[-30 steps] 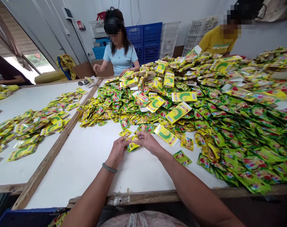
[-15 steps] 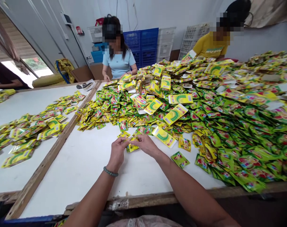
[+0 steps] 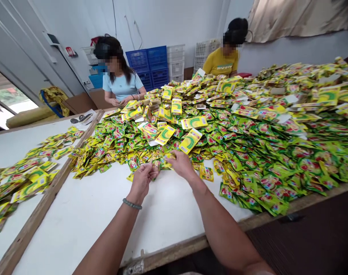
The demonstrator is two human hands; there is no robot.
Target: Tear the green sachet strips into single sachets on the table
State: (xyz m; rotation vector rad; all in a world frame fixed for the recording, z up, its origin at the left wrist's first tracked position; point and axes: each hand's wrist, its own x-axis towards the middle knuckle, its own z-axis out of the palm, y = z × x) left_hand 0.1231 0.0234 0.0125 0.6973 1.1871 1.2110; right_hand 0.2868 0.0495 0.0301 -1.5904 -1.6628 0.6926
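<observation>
Worked at a white table (image 3: 90, 217) heaped with small yellow-and-green packets (image 3: 248, 152). Had the left hand (image 3: 142, 180) at the near edge of the heap, fingers curled inward with the tips drawn together against the packets there; could not tell whether anything was pinched. Had the right hand (image 3: 182, 164) just beside it and a little further in, thumb and fingers closed on a yellow packet (image 3: 167, 157) at the heap's rim. Wore a bead bracelet (image 3: 132, 204) on the left wrist. Saw larger yellow cards (image 3: 190, 140) lying on top of the heap just beyond the right hand. Faced 2 other people across the table: 1 in a light blue shirt (image 3: 121, 86) with hands down at the far edge of the heap, 1 in a yellow shirt (image 3: 221, 65) further right. Saw blue crates (image 3: 147, 63) and white crates (image 3: 176, 61) stacked against the wall behind them. Bordered on the left by a wooden strip (image 3: 47, 198), then a 2nd table (image 3: 7, 145) with a thinner spread of loose packets (image 3: 27, 172).
</observation>
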